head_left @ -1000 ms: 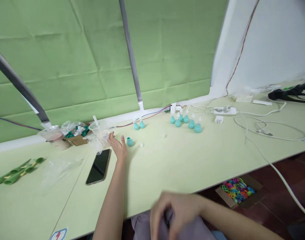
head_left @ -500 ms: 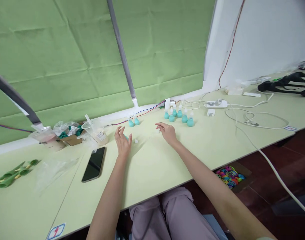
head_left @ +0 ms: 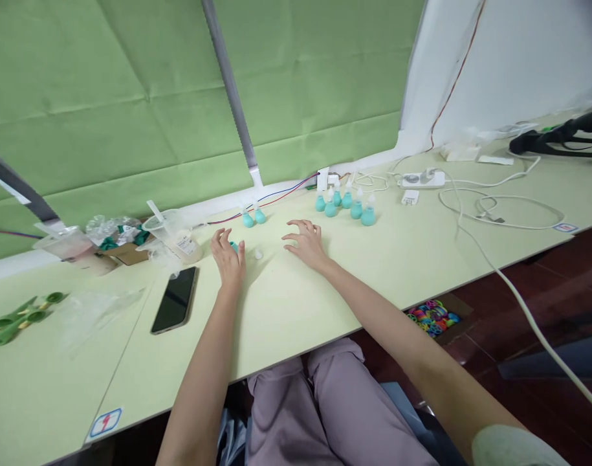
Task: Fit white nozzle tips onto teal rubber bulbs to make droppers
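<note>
Left grip (head_left: 228, 257) of mine is loose — fingers half curled, thumb out — right in front of a small teal bottle (head_left: 234, 246) that's mostly hidden behind it, so can't tell if I'm actually touching it. Right grip (head_left: 305, 244) is relaxed too, fingers spread and bent over the worktop (head_left: 286, 323), nothing visible between thumb and fingertips. Just right of my left one sits a little white piece (head_left: 258, 254). Two more teal bottles (head_left: 248, 221) with clear tops stand farther back, near the wires, and a cluster of six (head_left: 356, 210) is off past my right one. Phone (head_left: 175, 301) lies left of my left forearm, with a plastic cup (head_left: 185, 246) behind it.
</note>
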The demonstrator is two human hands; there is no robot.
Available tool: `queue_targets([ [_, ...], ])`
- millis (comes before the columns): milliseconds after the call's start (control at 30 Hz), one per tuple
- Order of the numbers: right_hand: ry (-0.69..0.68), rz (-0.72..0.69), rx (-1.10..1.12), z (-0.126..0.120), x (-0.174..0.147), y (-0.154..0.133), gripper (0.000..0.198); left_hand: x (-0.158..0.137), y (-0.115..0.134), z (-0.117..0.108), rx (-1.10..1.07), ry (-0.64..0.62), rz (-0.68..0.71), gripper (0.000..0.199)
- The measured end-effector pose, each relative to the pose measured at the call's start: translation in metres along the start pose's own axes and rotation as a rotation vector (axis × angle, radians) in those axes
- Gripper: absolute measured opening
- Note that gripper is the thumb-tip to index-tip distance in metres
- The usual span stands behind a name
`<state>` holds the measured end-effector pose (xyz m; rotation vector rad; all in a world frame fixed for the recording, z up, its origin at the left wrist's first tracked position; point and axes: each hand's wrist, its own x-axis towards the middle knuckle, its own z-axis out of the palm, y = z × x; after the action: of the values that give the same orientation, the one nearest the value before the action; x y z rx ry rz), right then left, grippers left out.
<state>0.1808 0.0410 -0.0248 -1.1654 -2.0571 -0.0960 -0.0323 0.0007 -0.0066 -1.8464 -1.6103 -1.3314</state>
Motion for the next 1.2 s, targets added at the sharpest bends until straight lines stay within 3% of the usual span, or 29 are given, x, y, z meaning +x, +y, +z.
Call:
queue_targets([
  [200,-0.076,-0.074,-0.064,0.007,0.002,0.003,0.015,0.0,-0.001,0.004,0.027,-0.052,-0.003,0.044],
  [500,-0.094,-0.053,0.127,0.008,0.004,0.003,0.006,-0.002,-0.002,0.003,0.067,-0.096,0.046,0.048],
  [567,-0.035,-0.004,0.189,0.004,0.007,0.004,0.004,-0.002,-0.003,0.002,0.087,-0.096,0.051,0.048],
  [733,0.155,0.271,0.415,-0.008,0.016,0.023,0.008,0.001,-0.003,0.0,0.177,-0.131,0.084,0.045],
  [867,0.264,0.362,0.687,-0.012,0.019,0.036,0.007,0.002,-0.005,0.002,0.219,-0.343,0.236,0.04],
  [967,0.265,0.385,0.756,-0.013,0.018,0.034,0.007,0.001,-0.011,0.009,0.19,-0.515,0.317,0.03],
  [1100,0.203,0.357,0.792,-0.009,0.015,0.025,0.009,-0.002,-0.018,0.019,0.026,-0.579,0.186,0.017],
  [1200,0.103,0.329,0.835,-0.003,0.013,0.015,0.011,-0.002,-0.014,0.023,-0.231,-0.507,-0.053,0.012],
])
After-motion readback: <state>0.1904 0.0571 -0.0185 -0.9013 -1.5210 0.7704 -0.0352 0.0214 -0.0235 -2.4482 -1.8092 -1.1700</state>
